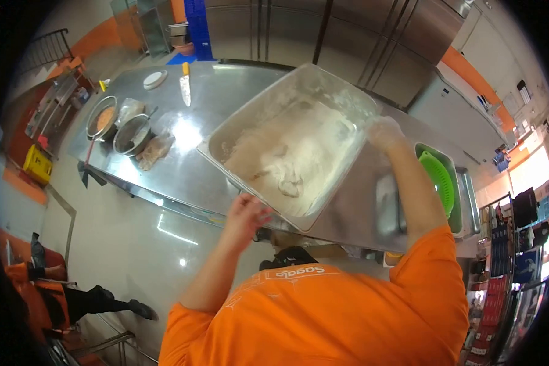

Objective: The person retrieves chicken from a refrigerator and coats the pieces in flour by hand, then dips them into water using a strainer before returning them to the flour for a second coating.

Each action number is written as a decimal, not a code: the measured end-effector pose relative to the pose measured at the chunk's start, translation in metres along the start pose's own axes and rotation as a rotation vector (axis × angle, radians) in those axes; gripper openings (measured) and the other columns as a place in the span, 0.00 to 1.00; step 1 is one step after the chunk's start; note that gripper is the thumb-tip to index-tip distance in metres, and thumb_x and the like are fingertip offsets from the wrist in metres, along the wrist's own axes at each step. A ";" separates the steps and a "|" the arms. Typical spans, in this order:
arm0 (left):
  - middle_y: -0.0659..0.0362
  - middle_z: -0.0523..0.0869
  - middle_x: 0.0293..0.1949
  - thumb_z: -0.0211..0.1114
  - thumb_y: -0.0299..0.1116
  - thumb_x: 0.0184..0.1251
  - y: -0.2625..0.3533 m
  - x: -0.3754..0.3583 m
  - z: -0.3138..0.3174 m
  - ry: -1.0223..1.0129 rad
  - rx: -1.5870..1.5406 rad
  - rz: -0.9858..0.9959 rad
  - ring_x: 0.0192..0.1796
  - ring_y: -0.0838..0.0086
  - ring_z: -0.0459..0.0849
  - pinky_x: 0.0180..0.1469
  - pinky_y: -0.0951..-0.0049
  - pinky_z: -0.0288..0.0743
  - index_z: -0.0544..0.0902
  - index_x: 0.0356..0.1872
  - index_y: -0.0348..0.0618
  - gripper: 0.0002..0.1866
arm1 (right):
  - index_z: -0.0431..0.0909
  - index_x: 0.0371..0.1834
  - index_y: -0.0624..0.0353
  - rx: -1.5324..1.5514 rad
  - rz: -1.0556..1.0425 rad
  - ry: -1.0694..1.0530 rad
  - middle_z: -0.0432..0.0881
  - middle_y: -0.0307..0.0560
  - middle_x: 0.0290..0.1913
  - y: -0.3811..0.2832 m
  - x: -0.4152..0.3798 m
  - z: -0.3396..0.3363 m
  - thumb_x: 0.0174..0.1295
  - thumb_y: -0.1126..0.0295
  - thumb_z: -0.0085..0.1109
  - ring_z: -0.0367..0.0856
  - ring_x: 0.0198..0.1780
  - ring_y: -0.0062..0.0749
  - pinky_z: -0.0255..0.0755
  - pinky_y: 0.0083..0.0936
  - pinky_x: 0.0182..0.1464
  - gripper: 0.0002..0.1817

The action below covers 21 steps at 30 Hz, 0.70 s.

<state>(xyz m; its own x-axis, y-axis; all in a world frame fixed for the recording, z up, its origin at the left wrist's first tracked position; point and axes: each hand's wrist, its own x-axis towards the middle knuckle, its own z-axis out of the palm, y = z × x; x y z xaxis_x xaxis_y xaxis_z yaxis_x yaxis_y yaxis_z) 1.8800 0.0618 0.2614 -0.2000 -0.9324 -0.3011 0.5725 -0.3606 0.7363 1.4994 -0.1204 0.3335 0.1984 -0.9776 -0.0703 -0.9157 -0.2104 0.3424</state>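
A large rectangular metal tub sits tilted across the steel counter in front of me. White powder like flour covers its bottom, browner toward the left side. Several powder-coated lumps lie in it near the front. My right hand, whitened with powder, is closed over the tub's right rim. My left hand is at the near left side of the tub, fingers apart and loosely bent, fingertips right by the outer wall.
Left on the counter stand a metal bowl of orange-brown food, a metal pot and plastic bags. An orange-handled knife lies behind. A green basket sits in the sink at right. Another person is at lower left.
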 end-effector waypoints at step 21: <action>0.55 0.78 0.44 0.56 0.38 0.62 0.069 0.065 -0.037 0.465 0.983 0.630 0.40 0.70 0.77 0.39 0.72 0.71 0.71 0.49 0.39 0.18 | 0.67 0.55 0.63 0.909 -0.644 -0.509 0.71 0.61 0.53 -0.141 0.037 0.020 0.51 0.58 0.60 0.72 0.53 0.44 0.66 0.33 0.54 0.30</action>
<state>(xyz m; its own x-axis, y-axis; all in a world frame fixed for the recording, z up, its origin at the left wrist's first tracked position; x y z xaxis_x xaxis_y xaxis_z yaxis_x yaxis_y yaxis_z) 1.9359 -0.0224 0.2697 0.3054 -0.9243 0.2290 -0.4068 0.0908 0.9090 1.6289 -0.1273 0.2637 0.7325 -0.5411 -0.4131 -0.6519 -0.3825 -0.6548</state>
